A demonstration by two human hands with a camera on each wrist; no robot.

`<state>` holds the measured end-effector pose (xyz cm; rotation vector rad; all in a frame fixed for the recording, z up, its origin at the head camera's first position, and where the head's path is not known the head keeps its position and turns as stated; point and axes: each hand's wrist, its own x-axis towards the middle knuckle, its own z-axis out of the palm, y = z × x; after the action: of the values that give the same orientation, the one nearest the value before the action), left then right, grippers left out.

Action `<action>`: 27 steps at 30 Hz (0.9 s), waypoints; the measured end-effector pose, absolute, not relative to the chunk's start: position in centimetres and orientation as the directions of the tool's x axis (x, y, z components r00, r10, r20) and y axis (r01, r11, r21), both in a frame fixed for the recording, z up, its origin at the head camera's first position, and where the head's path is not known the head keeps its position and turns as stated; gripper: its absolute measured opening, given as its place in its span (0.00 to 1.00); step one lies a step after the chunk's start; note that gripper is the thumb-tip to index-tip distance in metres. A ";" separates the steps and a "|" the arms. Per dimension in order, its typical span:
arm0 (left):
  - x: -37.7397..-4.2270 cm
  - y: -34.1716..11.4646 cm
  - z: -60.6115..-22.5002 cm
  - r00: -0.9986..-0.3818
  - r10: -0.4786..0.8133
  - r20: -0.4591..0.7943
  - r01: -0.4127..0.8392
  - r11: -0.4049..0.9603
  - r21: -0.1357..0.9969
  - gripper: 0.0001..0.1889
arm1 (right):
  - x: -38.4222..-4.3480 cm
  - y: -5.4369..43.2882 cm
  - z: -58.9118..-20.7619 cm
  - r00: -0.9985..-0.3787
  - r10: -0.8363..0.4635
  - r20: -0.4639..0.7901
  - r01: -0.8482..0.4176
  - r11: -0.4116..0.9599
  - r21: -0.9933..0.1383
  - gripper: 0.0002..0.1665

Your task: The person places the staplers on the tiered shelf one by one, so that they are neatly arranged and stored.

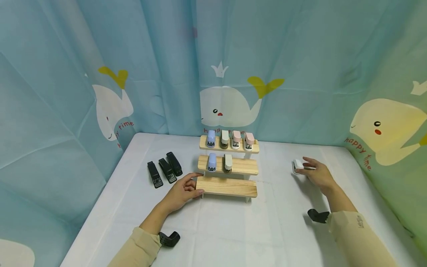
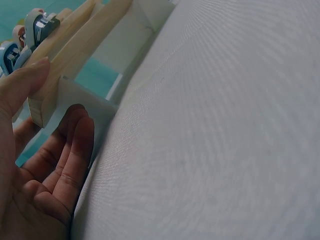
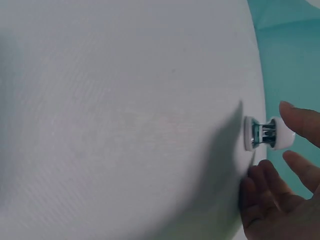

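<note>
While left hand (image 1: 181,192) pinches wooden stand (image 1: 227,186) at 9 o'clock | right hand (image 1: 318,175), 3 o'clock, thumb/forefinger flanking white stapler (image 1: 297,165), grip: can't tell | off-centre pinch could tip it

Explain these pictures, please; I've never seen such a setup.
There is no machine, only a person's two bare hands. The wide picture comes from a camera worn on the head, looking down; the other two come from cameras on each wrist. On the white table stands a three-tier wooden stand bearing six small staplers, with three black staplers to its left. The left hand grips the end of the stand's lowest shelf. The right hand is at a white stapler; whether it is firmly held, I cannot tell.
</note>
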<state>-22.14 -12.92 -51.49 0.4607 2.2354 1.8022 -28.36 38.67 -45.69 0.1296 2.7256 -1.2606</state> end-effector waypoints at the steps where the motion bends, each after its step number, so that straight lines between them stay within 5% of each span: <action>1: -22.2 -12.9 -51.5 -0.924 0.383 0.015 0.096 0.192 0.977 0.32 | -28.4 38.7 -45.8 -0.986 0.025 -0.163 0.140 0.645 -0.751 0.52; 27: -22.3 -12.9 -51.5 -0.926 0.377 0.012 0.093 0.197 0.976 0.32 | -30.3 39.9 -46.8 -0.968 -0.131 -0.213 0.056 0.717 -0.695 0.50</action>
<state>-22.25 -12.91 -51.52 0.4502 2.2412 1.8003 -30.26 39.95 -46.75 -0.0592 2.6766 -1.0957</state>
